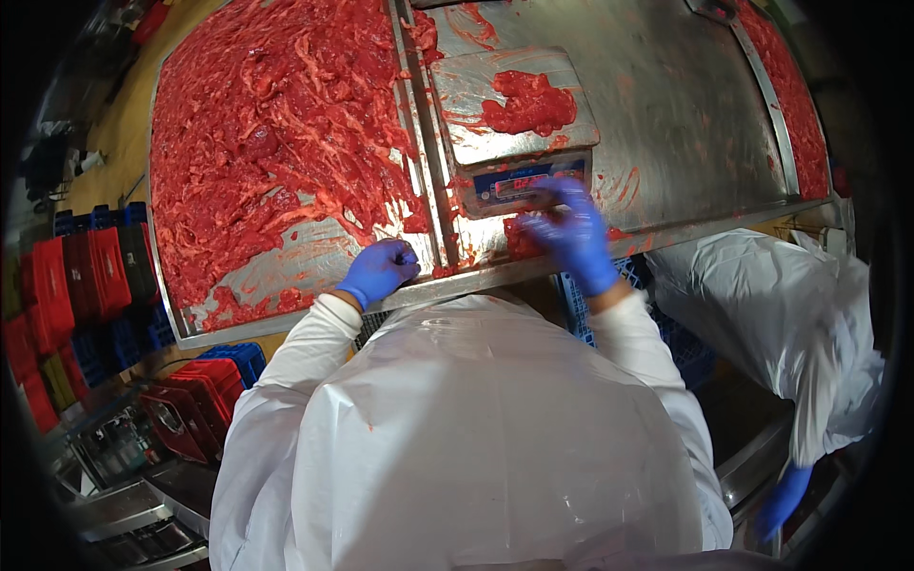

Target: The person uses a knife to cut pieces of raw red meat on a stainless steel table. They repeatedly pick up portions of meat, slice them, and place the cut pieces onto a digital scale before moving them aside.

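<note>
Red meat [533,103] is lying on the scale [466,90], past the right hand [576,238]. That hand is looking too blurry to tell how open or full it is. The left hand [379,273] is curling by the surface's [476,280] edge; I cannot tell if it is holding anything.

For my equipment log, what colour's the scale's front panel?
Blue front panel, clearest in the head view.

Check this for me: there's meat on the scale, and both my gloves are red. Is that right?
Not quite: your left glove and right glove are blue, not red, as the head view shows. There is meat on the scale.
</note>
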The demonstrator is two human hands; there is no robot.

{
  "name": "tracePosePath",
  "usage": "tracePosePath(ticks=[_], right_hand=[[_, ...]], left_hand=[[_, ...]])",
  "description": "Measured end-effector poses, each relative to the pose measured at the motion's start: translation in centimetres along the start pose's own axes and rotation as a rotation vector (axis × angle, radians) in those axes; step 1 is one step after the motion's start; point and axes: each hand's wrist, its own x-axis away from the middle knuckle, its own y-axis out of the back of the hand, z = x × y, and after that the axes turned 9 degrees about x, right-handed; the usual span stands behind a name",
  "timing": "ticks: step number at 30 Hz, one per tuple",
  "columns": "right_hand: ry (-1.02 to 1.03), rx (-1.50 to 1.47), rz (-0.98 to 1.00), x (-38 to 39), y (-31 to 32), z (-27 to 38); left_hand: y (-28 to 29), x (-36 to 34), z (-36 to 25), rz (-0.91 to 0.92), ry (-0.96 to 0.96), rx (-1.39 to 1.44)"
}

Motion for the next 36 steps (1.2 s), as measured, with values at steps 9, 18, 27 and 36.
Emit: tracePosePath(ticks=[9, 18, 27, 36], right_hand=[[0.093, 0.308, -0.092, -18.2, 1.8, 1.3], [-0.291, 0.053, -0.16, -4.3, 7.6, -15.5], [0.056, 0.823, -0.201, 4.0, -1.7, -8.3], [0.035, 0.827, -0.214, 3.8, -1.5, -7.3]], left_hand=[[1.6, -2.0, -0.4, 0.014, 0.194, 0.087], [9.0, 0.2, 3.7, -0.512, 0.004, 0.361], [38.5, 2.2, 19.3, -0.987, 0.291, 0.402], [9.0, -7.3, 1.3, -0.557, -0.136, -0.357]])
